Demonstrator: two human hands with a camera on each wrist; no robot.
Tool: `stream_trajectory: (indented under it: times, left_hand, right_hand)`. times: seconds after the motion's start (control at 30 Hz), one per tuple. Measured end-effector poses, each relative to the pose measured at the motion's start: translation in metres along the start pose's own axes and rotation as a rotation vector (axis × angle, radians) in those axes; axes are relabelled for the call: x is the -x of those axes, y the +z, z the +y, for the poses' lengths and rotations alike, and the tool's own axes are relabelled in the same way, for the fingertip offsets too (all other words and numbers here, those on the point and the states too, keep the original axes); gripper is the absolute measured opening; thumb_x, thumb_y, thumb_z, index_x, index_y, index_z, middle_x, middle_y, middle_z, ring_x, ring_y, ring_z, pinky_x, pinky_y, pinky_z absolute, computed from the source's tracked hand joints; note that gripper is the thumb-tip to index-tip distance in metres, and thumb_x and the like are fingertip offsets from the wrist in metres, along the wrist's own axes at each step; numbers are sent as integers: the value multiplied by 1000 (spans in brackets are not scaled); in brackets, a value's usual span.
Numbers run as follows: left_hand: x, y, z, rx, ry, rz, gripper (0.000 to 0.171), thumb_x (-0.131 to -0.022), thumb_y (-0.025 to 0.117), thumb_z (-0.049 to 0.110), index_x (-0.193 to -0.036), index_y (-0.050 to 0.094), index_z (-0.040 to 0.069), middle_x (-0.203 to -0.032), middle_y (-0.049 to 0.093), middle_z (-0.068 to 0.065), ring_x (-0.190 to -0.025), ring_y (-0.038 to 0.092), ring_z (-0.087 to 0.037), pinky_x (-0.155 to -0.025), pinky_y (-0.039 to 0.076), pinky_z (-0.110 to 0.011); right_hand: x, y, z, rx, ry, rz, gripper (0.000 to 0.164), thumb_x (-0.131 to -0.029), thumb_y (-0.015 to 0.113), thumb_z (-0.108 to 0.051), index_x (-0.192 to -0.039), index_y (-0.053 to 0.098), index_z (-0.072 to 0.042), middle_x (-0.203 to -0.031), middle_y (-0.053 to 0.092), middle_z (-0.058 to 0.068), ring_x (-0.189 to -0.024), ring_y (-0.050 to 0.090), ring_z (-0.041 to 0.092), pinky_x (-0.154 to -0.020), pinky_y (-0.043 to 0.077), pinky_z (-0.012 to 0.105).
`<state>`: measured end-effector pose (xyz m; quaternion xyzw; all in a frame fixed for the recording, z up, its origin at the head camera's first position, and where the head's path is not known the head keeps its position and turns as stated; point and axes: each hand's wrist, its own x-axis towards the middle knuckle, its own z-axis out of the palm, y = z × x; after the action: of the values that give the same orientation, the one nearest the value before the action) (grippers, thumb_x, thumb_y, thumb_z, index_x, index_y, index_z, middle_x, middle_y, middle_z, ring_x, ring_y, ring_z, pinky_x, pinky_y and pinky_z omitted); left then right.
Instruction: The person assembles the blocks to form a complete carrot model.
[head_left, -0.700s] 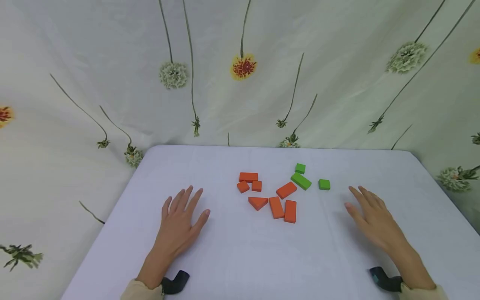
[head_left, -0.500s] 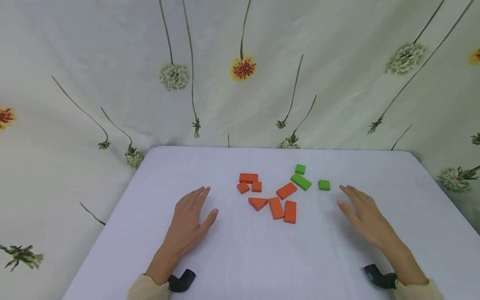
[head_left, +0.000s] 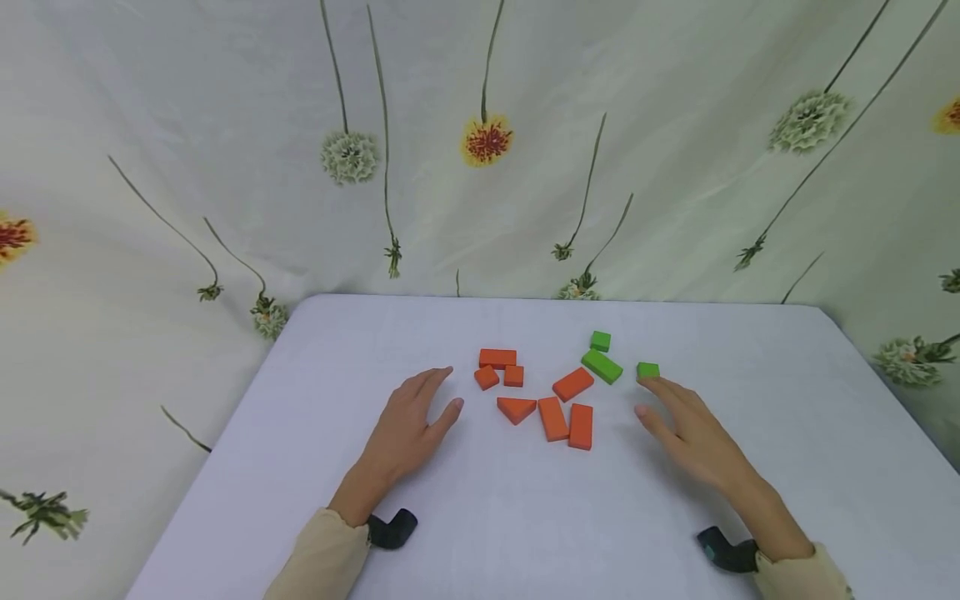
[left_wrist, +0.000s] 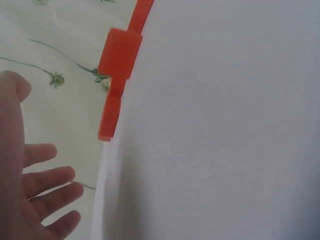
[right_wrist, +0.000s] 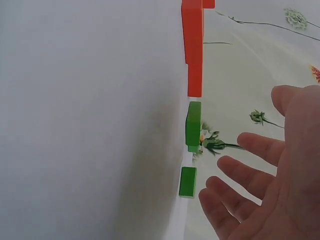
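Observation:
My left hand (head_left: 405, 429) hovers left of the orange blocks, fingers extended and thumb apart, holding nothing. Nearest to it are a small orange cube (head_left: 486, 377) and an orange triangular block (head_left: 516, 409). My right hand (head_left: 693, 429) is on the other side, its fingertips overlapping the lower edge of a small green cube (head_left: 648, 370) in the head view. In the right wrist view its relaxed fingers (right_wrist: 245, 175) hold nothing, and the green cube (right_wrist: 188, 181) sits beside them. A longer green block (head_left: 602, 366) and another green cube (head_left: 600, 341) lie farther back.
Between the hands lie several orange rectangular blocks, among them one upright-lying block (head_left: 581, 427), a tilted one (head_left: 573, 383) and one at the back (head_left: 498, 358). All rest on a white-covered table (head_left: 495, 525). A flower-patterned cloth (head_left: 420, 208) hangs behind it.
Both hands have moved inward toward the blocks, the left hand to the right and the right hand to the left. The blocks stay where they were.

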<state>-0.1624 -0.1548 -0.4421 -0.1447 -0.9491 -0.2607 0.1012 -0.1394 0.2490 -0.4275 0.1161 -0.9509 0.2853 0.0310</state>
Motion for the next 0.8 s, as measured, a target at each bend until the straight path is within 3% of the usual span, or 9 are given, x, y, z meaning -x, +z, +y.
stream_trajectory:
  times: [0.33, 0.57, 0.8]
  left_hand:
    - [-18, 12, 8, 87, -11, -68, 56, -102, 60, 43, -149, 53, 12, -151, 54, -10, -142, 47, -30, -117, 40, -54]
    - [-21, 23, 35, 151, 46, -126, 58, -98, 68, 39, -147, 55, 11, -148, 56, -7, -141, 49, -28, -116, 43, -51]
    - [-26, 38, 59, 160, 128, -171, 58, -95, 72, 39, -145, 58, 14, -146, 58, -4, -140, 49, -27, -115, 44, -48]
  right_hand:
    - [-8, 17, -9, -58, -31, -74, 56, -103, 60, -45, -150, 52, -15, -153, 51, 15, -143, 42, 40, -111, 39, 68]
    - [-14, 31, -12, -113, -103, -124, 57, -98, 70, -41, -147, 55, -16, -147, 58, 8, -138, 50, 34, -110, 45, 60]
    - [-17, 37, -18, -91, -157, -119, 62, -89, 81, -33, -143, 59, -12, -141, 62, 5, -132, 56, 30, -108, 49, 55]
